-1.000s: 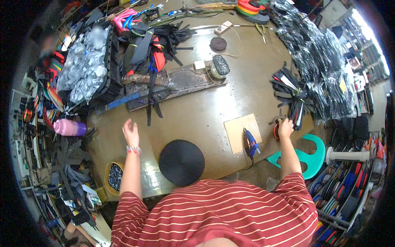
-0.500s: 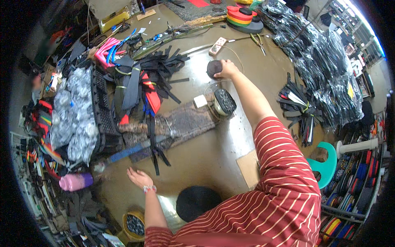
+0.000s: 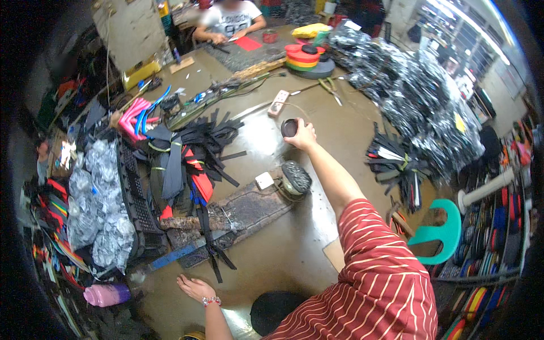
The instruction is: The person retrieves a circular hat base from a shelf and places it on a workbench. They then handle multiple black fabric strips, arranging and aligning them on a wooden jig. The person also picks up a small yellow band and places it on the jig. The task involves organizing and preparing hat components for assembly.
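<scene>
Stretched far across the table, my right hand (image 3: 304, 136) grips a dark, round, cup-shaped thing (image 3: 288, 128), thumb and fingers around its right side. Just nearer stands a small tub of dark metal pieces (image 3: 296, 178), with a white square block (image 3: 264, 181) to its left. My left hand (image 3: 196, 289), a beaded bracelet at its wrist, rests on the table with fingers extended and nothing in them. Beyond that hand, black strap ends (image 3: 220, 258) hang over a worn board (image 3: 258, 209) and a blue strip (image 3: 178, 254).
Bundled black straps (image 3: 170, 175) and a black crate (image 3: 133, 187) lie left, a pink-purple bottle (image 3: 106, 295) nearer. Past my right hand are a power strip (image 3: 277, 103) and pliers (image 3: 330, 90). Plastic-wrapped stacks (image 3: 408, 96) fill the right. A person (image 3: 232, 22) sits across the table.
The view has tilted up, bringing the person across the table into sight. The dark round thing has tipped in my right hand and its hollow side shows. My left hand stays on the table.
</scene>
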Available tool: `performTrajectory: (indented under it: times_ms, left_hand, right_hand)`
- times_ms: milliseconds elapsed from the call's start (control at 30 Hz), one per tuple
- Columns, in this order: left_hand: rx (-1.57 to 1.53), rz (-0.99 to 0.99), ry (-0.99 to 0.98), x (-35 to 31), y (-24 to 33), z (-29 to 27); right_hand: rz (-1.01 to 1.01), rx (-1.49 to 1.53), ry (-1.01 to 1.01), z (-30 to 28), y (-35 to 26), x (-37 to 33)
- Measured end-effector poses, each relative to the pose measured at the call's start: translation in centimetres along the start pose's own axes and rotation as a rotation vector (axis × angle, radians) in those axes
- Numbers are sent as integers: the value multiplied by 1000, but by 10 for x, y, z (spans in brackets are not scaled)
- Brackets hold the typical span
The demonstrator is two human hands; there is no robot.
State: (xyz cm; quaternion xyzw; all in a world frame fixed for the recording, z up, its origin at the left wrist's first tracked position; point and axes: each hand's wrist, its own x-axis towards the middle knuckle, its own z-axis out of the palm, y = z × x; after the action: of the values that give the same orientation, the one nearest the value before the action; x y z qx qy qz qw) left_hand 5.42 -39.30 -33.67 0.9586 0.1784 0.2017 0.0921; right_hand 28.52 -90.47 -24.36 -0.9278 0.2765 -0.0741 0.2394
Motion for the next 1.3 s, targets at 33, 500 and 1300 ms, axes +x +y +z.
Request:
performTrajectory:
  times_ms: [33,500,1300]
  left_hand:
    - [4,-14,-6,0,1,0]
    - [-688,-129,323,-7,31,-21]
    - [-178,718,-2737,-713,520,-275]
  right_hand:
    - [22,42,67,-18,8,-18]
    - [850,-211,522,-238,316,-637]
    - [892,1216,582,-389,583,-753]
